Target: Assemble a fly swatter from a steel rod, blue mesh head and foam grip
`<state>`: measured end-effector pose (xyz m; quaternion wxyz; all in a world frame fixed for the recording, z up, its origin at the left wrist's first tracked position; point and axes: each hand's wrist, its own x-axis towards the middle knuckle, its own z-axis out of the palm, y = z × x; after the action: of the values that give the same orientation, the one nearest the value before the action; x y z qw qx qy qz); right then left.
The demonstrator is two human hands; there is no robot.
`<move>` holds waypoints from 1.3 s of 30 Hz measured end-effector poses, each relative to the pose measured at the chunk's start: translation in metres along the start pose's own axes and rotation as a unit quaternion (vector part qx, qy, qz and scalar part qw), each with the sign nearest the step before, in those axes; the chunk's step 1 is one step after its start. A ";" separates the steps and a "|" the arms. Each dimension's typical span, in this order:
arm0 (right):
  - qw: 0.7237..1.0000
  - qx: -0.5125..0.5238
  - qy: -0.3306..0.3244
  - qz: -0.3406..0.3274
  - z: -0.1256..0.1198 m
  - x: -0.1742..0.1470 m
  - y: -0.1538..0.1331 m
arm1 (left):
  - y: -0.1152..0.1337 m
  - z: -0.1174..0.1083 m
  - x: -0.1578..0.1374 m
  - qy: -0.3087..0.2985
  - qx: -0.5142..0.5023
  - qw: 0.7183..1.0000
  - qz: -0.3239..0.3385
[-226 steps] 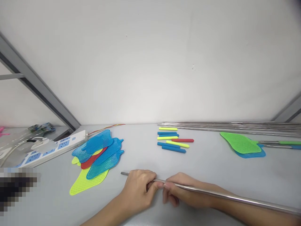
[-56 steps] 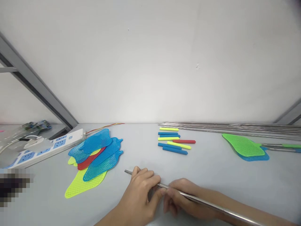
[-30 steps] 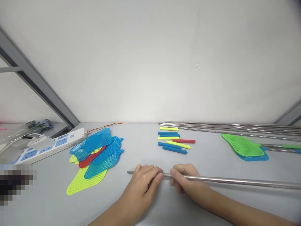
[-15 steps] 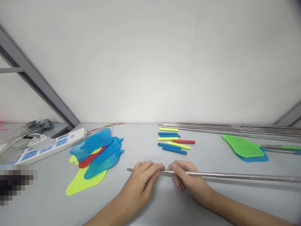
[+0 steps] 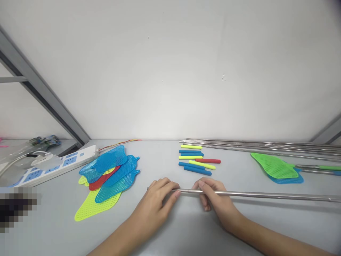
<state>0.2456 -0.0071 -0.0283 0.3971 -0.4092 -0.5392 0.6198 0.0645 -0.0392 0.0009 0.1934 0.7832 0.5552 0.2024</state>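
A silvery telescopic metal rod point(image 5: 266, 195) lies crosswise in front of me, thin at the left and thicker toward the right edge. My left hand point(image 5: 162, 199) is closed around its thin end, and a short tip pokes out beyond the fingers. Farther along the rod, my right hand point(image 5: 213, 197) pinches it between thumb and fingers. Beyond my hands lie several plastic handle sleeves, among them a red sleeve point(image 5: 210, 161), a blue sleeve point(image 5: 197, 171) and a yellow sleeve point(image 5: 202, 164).
On the left, several mesh fly swatter heads point(image 5: 117, 185) overlap beside a white power strip point(image 5: 90, 153). Several metal rods point(image 5: 255, 144) lie along the wall at the back right. A green fly swatter point(image 5: 277, 166) rests on a blue one point(image 5: 290, 179) at the right.
My hands have moved slightly apart along the rod, the right one shifting right. Less of the rod's tip shows beyond my left hand, and more rod shows between my hands.
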 end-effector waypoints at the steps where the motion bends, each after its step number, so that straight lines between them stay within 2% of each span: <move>1: 1.000 0.005 0.010 0.002 0.000 0.000 0.000 | -0.001 -0.001 0.001 0.005 0.004 1.000 0.001; 6: 0.998 0.033 0.045 0.010 -0.002 0.002 0.003 | -0.007 -0.002 0.004 0.019 0.025 1.000 -0.005; 12: 0.998 0.047 0.049 0.015 -0.002 0.002 0.003 | -0.009 -0.002 0.005 0.012 0.020 1.000 -0.014; 18: 0.991 0.105 0.080 0.011 -0.003 0.004 0.003 | -0.011 -0.004 0.005 0.036 -0.008 0.998 -0.050; 26: 0.973 0.201 0.105 -0.035 -0.007 0.005 0.003 | -0.007 -0.004 0.005 -0.018 0.011 1.000 -0.016; 33: 0.974 0.195 0.101 -0.046 -0.008 0.005 0.003 | -0.008 -0.003 0.005 -0.034 0.014 0.999 -0.018; 39: 0.971 0.200 0.125 -0.045 -0.008 0.007 0.005 | -0.009 -0.001 0.005 -0.045 0.002 0.999 -0.015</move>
<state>0.2501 0.0015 -0.0345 0.5628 -0.3712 -0.3681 0.6403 0.0586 -0.0320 -0.0022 0.2195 0.7838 0.5577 0.1626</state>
